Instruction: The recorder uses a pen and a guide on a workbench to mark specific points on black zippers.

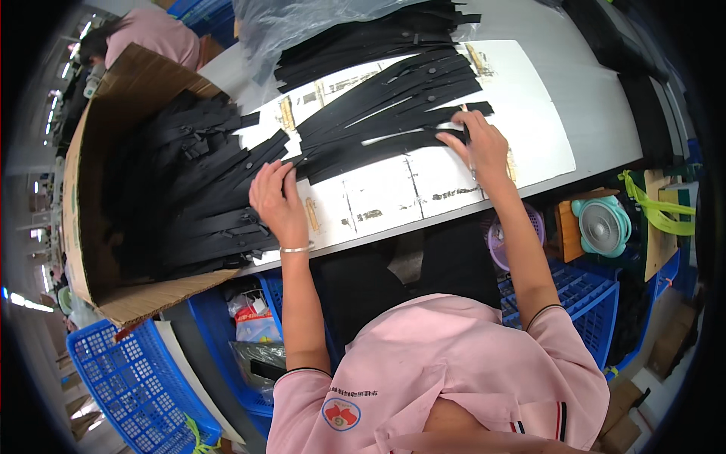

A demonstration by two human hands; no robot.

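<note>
Long black fabric strips [378,121], some with small round dark pieces on them, lie side by side across a white board [529,113]. My left hand [278,198] is at the near left ends of these strips, its fingers bent together over the end of one strip. Toward the right ends is my right hand [484,147], thumb and index finger apart, touching the strips. One strip runs between both hands. At the left, an open cardboard box [94,174] on its side holds a heap of black strips [181,151].
A clear plastic bag [280,38] and another stack of black strips [370,38] lie at the far side of the table [597,98]. Below are blue crates [144,386], a pink basket [522,234] and a teal fan [600,227]. A person in pink [155,38] is far left.
</note>
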